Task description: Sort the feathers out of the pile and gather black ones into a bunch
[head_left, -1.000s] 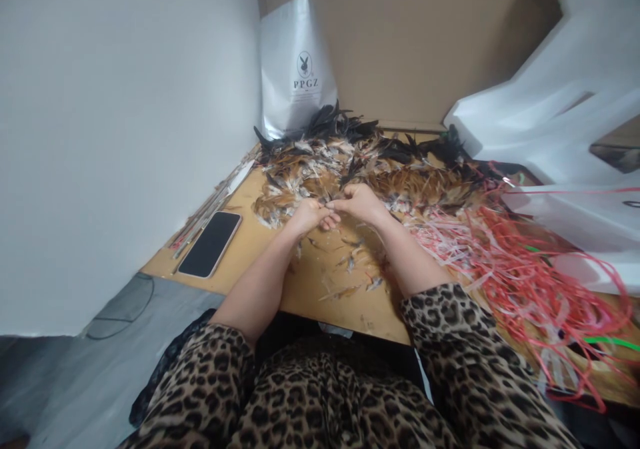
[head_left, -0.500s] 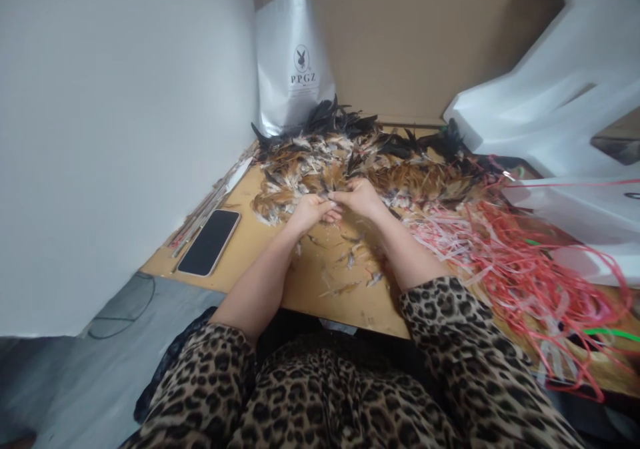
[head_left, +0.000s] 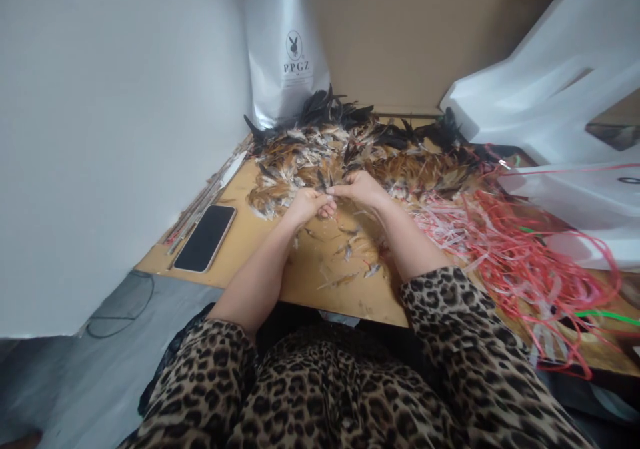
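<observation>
You're at a yellowish-brown table (head_left: 350, 299), pale panel (head_left: 125, 135) up along its L edge, brown backboard (head_left: 400, 42) behind the far edge. Floor (head_left: 185, 309) off the near L corner is grey, w/ a thin black cable (head_left: 123, 317) looped on it. Phone (head_left: 206, 238), screen dark, lies by the near L corner; thin sticks (head_left: 200, 205) run along the L edge just beside it. Silvery bag (head_left: 285, 69) w/ rabbit logo + "PPGZ" stands at the far L corner. White plastic (head_left: 530, 95) bulges over the far R corner; a tangle of red + white strips (head_left: 530, 262) covers the R side down to the near R corner, near your R forearm, w/ a green strip (head_left: 607, 316) in it. Feather pile (head_left: 425, 172), brown/white w/ black at the back, fills the far half of the table, right up to your hands. Small loose feathers (head_left: 373, 270) lie btwn your forearms, toward the near edge. Your L hand (head_left: 307, 205) + R hand (head_left: 363, 189) meet mid-table at the pile's near side, fingers curled, fingertips close tog. Exact gap's too small to see; can't tell if either has hold of a feather.
</observation>
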### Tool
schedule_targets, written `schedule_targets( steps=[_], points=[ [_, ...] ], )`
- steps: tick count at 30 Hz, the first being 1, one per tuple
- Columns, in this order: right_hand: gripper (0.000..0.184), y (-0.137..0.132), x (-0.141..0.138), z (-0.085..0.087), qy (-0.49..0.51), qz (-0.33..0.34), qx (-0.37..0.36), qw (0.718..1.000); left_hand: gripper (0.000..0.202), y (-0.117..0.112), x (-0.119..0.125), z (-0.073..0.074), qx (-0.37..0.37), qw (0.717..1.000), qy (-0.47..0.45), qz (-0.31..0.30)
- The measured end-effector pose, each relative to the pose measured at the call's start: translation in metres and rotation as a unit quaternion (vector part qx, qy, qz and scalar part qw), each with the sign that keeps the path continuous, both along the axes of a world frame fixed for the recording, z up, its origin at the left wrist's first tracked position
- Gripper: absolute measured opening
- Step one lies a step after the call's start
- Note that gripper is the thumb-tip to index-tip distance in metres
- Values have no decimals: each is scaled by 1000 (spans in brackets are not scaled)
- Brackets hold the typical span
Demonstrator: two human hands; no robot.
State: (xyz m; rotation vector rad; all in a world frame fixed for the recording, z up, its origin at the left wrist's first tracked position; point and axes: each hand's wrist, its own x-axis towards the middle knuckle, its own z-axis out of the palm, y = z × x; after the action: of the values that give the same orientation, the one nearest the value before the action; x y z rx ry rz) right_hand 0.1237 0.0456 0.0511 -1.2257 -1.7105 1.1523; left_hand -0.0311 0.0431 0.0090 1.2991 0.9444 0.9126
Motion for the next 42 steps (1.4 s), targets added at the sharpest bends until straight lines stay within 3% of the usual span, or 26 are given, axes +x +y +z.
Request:
schedule_targets(
  steps=[7, 11, 22, 30, 33, 37, 42],
  points=[
    [28, -10, 6, 3, -56, -15, 13, 998, 23, -3, 5, 2, 7, 999, 24, -24],
    [31, -16, 3, 0, -95, -69, 42, 992, 19, -3, 6, -1, 22, 997, 59, -39],
    [25, -8, 3, -15, -57, -114, 53, 990, 16, -6, 10, -3, 41, 997, 45, -40],
    [30, -12, 8, -7, -12, -42, 13, 999, 21, -10, 12, 1, 14, 998, 52, -38],
    [29, -12, 10, -5, 8, -33, 0, 999, 23, -8, 11, 0, 7, 999, 34, -12],
    [25, -15, 27, 1, 24, -35, -18, 999, 24, -4, 10, -2, -24, 999, -35, 29],
    [23, -31, 80, 12, -113, -37, -8, 993, 22, -2, 9, -3, -40, 996, -70, 39]
  ],
)
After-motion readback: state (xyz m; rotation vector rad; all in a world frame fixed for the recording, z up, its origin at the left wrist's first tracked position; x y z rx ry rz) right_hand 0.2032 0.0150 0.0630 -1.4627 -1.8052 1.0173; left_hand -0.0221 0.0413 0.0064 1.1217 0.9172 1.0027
